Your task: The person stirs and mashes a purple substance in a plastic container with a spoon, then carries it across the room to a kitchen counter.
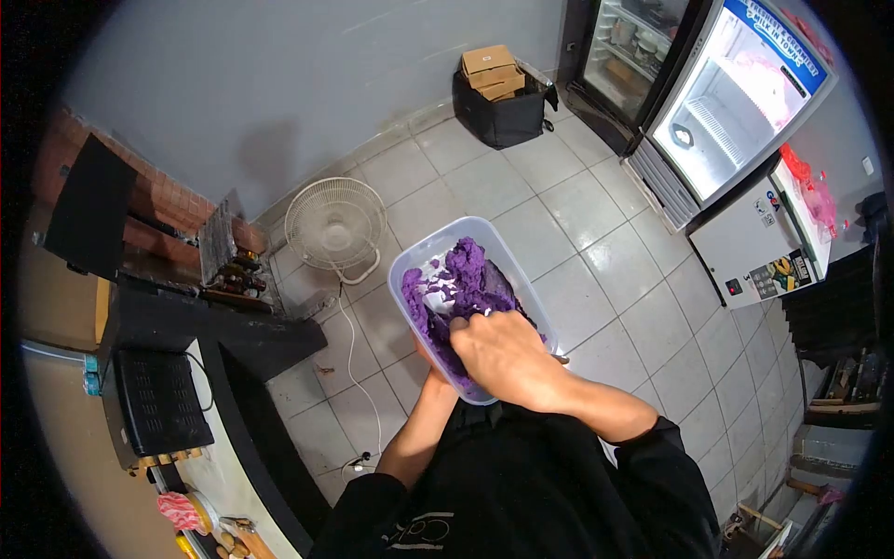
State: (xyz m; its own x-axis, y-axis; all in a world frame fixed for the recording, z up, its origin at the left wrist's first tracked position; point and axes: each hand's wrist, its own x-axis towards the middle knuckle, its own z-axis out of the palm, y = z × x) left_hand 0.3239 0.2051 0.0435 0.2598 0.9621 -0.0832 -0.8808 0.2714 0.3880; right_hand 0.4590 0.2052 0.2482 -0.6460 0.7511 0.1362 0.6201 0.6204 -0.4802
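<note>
A translucent plastic tub (545,312) is held in front of my body, tilted a little. Thick, crumbly purple mash (463,265) lies in it, heaped at the far end, with a pale patch of the bottom showing through. My left hand (436,374) supports the tub from its near left side and underneath; most of its fingers are hidden behind the tub wall. My right hand (495,352) is closed in a fist over the near part of the tub, knuckles up, against the mash. Whatever it grips is hidden beneath the fingers.
A white floor fan (335,224) stands left on the tiles, its cord trailing towards me. A black bag with cardboard boxes (494,73) sits by the wall. Lit display fridge (731,102) and white chest freezer (759,238) are right. A counter (251,456) runs along the left.
</note>
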